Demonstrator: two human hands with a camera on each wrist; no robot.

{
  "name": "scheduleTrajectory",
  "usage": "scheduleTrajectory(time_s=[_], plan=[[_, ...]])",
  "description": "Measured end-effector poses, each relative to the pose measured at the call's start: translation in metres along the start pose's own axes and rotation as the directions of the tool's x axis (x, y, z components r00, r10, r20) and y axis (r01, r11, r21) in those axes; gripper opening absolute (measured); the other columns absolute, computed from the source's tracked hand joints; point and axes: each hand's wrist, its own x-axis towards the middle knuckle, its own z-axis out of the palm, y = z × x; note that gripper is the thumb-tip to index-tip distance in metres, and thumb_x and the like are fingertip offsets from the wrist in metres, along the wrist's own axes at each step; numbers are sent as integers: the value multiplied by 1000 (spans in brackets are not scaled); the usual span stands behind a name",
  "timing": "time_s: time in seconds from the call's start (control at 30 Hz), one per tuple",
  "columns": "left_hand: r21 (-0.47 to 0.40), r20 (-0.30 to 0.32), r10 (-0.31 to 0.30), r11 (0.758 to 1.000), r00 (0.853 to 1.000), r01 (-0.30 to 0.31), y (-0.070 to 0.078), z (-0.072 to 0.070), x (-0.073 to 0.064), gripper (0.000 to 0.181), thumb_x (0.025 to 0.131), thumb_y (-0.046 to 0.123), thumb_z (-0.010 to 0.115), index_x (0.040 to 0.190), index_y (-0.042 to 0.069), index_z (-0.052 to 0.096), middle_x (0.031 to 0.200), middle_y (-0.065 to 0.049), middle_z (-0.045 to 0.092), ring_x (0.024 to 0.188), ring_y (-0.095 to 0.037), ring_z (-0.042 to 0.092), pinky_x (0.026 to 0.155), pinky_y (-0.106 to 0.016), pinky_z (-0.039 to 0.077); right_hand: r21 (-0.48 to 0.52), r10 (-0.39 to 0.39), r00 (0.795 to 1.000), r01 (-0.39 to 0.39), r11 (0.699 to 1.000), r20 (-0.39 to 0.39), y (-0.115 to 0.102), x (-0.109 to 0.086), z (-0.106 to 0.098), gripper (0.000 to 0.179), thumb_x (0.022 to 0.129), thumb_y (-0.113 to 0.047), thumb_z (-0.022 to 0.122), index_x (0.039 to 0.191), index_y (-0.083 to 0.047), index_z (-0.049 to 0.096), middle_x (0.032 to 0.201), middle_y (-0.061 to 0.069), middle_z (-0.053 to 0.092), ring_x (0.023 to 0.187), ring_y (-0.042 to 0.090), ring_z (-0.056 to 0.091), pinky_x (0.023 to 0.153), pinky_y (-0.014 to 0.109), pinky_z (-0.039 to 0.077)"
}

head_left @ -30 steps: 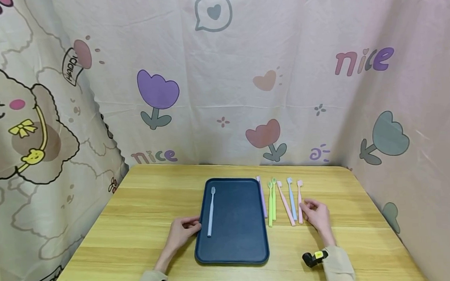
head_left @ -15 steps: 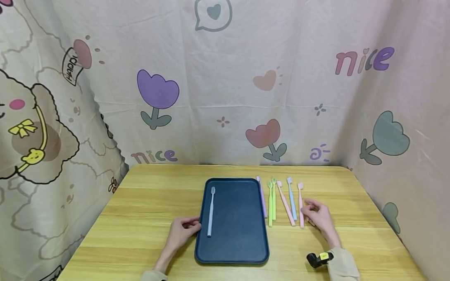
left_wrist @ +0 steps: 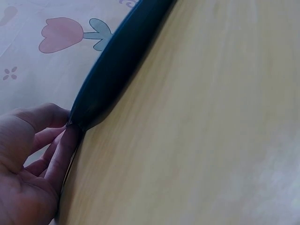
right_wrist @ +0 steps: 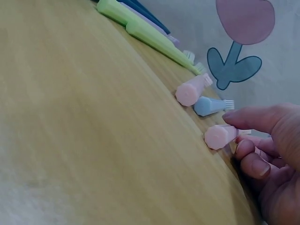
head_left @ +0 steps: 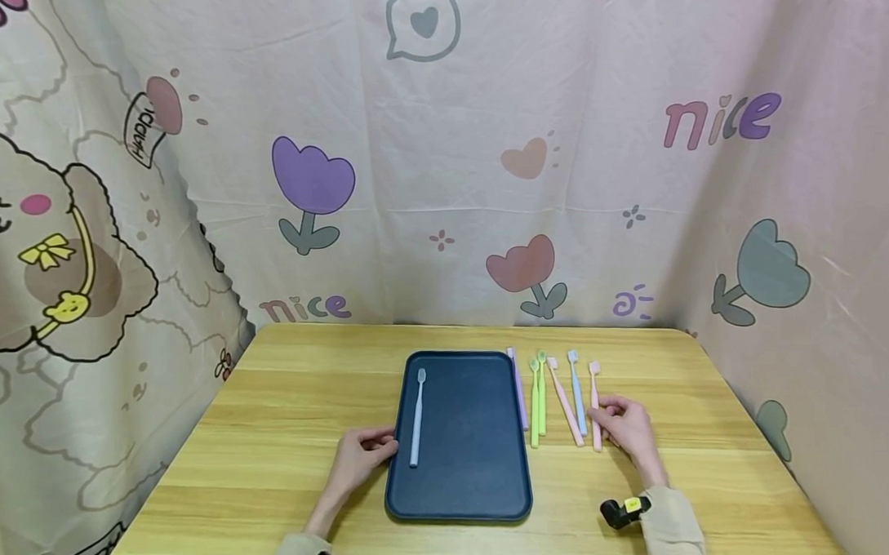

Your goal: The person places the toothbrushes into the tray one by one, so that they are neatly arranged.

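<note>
At the left side of the dark blue tray (head_left: pixel 469 481), my left hand (head_left: pixel 357 462) pinches the rim between thumb and fingers; the left wrist view shows the thumb at the tray edge (left_wrist: pixel 110 77). A pale blue toothbrush (head_left: pixel 416 425) lies lengthwise in the tray's left part. My right hand (head_left: pixel 629 430) holds the rightmost pink toothbrush (head_left: pixel 594 385) by its handle, bristle head pointing away. In the right wrist view the thumb lies across this pink toothbrush (right_wrist: pixel 217 137), with curled fingers on its other side.
Left of the right hand lie a blue toothbrush (head_left: pixel 578 399), another pink toothbrush (head_left: pixel 566 408) and two green toothbrushes (head_left: pixel 534 409). A purple toothbrush (head_left: pixel 520 393) lies along the tray's right edge. A printed curtain (head_left: pixel 425 147) hangs behind the wooden table (head_left: pixel 273 414).
The rightmost pink toothbrush has shifted slightly toward me. My right hand drew back a little to the right, then came left over the handle again. The left hand and tray stay put.
</note>
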Motion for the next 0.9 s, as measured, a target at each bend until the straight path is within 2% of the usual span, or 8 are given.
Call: scheduleTrajectory(time_s=[0.33, 0.7, 0.9], plan=[[0, 34, 15, 1000, 999, -15, 2, -4, -2, 28, 83, 5, 79, 110, -3, 76, 88, -14, 76, 71, 0, 63, 68, -16, 50, -97, 14, 1000, -15, 995, -14, -2, 2, 1, 35, 85, -14, 77, 111, 8, 68, 72, -2, 57, 50, 5, 53, 45, 21, 43], [13, 26, 66, 998, 998, -66, -1, -4, -2, 27, 83, 5, 78, 108, -4, 76, 85, -12, 76, 68, 2, 61, 66, -16, 49, -185, 1, 1000, -5, 983, -25, -4, 3, 3, 30, 84, -11, 71, 107, 8, 70, 75, 1, 59, 55, 6, 56, 49, 22, 48], [4, 28, 38, 999, 999, -39, 1, -4, -2, 27, 83, 4, 79, 109, -4, 76, 87, -14, 76, 68, 2, 61, 67, -15, 49, -193, -15, 999, 7, 981, -39, -2, 3, 4, 27, 84, -10, 71, 104, 8, 70, 75, 1, 60, 55, 5, 55, 49, 21, 47]])
